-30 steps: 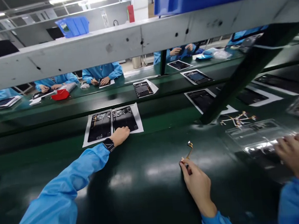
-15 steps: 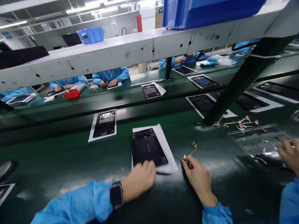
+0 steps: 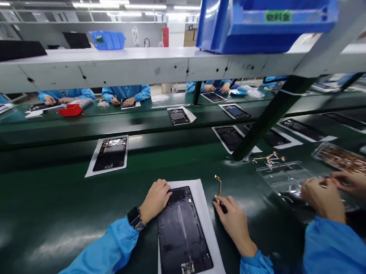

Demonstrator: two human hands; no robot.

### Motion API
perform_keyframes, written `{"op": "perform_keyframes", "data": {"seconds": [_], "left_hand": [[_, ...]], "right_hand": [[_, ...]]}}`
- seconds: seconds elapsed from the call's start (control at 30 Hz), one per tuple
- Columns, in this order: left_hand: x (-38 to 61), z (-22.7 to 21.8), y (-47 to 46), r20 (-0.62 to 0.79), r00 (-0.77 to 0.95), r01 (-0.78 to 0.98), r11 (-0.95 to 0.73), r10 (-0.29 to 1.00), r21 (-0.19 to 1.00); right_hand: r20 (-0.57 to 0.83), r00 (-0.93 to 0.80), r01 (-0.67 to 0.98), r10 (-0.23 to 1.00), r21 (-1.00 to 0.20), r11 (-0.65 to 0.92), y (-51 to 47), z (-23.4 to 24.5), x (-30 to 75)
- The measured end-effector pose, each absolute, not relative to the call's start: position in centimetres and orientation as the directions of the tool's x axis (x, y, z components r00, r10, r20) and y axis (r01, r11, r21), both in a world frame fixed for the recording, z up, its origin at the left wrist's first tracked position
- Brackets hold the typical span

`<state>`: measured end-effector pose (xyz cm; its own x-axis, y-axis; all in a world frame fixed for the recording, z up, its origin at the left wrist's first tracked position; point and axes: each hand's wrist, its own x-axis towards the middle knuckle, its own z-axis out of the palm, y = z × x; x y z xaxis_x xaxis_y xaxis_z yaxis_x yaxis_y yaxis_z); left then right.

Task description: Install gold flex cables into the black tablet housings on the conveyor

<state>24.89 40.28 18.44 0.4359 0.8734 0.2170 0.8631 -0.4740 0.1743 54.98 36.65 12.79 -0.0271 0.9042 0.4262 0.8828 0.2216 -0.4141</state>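
A black tablet housing [image 3: 184, 233] lies on a white paper sheet [image 3: 213, 251] in front of me, a small connector board near its lower end. My left hand [image 3: 156, 200], a watch on its wrist, holds the housing's upper left corner with bent fingers. To the right of the sheet, my right hand [image 3: 233, 221] pinches the lower end of a thin orange flex cable [image 3: 219, 186] between thumb and fingers. The cable's free end points away from me. Something small and dark shows at the fingertips, too small to name.
A co-worker's hands [image 3: 323, 196] work over a clear plastic tray [image 3: 286, 175] at right. Loose flex cables [image 3: 270, 159] lie behind it. A slanted green post [image 3: 263, 116] stands beyond. Another housing [image 3: 110, 153] lies at left. A blue bin [image 3: 265, 22] sits on the overhead shelf.
The tablet housing and its paper lie closer to me and straighter. My left hand has gone from the housing's near end to its upper left corner. My right hand still pinches the flex cable.
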Motion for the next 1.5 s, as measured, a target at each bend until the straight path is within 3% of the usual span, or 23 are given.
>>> {"op": "perform_keyframes", "data": {"seconds": [0.2, 0.3, 0.4, 0.5, 0.67, 0.83, 1.0, 1.27, 1.37, 1.5], "left_hand": [[24.8, 17.3, 42.2, 0.202, 0.458, 0.834, -0.497, 0.866, 0.240], [25.3, 18.1, 42.2, 0.209, 0.508, 0.815, -0.544, 0.836, 0.197], [26.5, 19.2, 42.4, 0.249, 0.558, 0.782, -0.602, 0.792, 0.162], [27.7, 19.3, 43.1, 0.278, 0.591, 0.731, -0.649, 0.757, 0.211], [27.3, 17.9, 44.8, 0.161, 0.466, 0.797, -0.492, 0.870, 0.350], [24.3, 17.6, 45.2, -0.050, 0.343, 0.845, -0.285, 0.938, 0.452], [22.2, 17.0, 46.2, -0.043, 0.316, 0.837, -0.257, 0.948, 0.483], [23.1, 17.3, 48.2, 0.077, 0.307, 0.771, -0.295, 0.949, 0.565], [24.3, 20.0, 46.2, 0.149, 0.284, 0.623, -0.301, 0.947, 0.722], [25.7, 22.7, 41.1, 0.050, 0.501, 0.272, -0.212, 0.864, 0.939]], "right_hand": [[0.390, -0.054, 0.830, 0.919, -0.494, 0.258, 37.1, 12.7, 55.0], [0.372, -0.028, 0.804, 0.928, -0.543, 0.242, 37.2, 12.7, 54.9], [0.408, 0.006, 0.817, 0.913, -0.529, 0.231, 37.2, 12.7, 54.7], [0.488, 0.071, 0.799, 0.870, -0.549, 0.243, 37.1, 13.0, 54.8], [0.559, 0.226, 0.711, 0.798, -0.655, 0.257, 36.5, 14.5, 56.3], [0.423, 0.327, 0.545, 0.845, -0.815, 0.197, 35.5, 18.2, 57.7], [0.293, 0.214, 0.459, 0.932, -0.872, 0.169, 34.8, 22.7, 56.0], [0.309, -0.143, 0.453, 0.940, -0.825, 0.339, 32.6, 29.2, 50.8], [0.315, -0.210, 0.431, 0.926, -0.820, 0.377, 33.1, 30.7, 49.4], [0.292, -0.303, 0.362, 0.907, -0.845, 0.393, 35.9, 31.0, 47.5]]}}
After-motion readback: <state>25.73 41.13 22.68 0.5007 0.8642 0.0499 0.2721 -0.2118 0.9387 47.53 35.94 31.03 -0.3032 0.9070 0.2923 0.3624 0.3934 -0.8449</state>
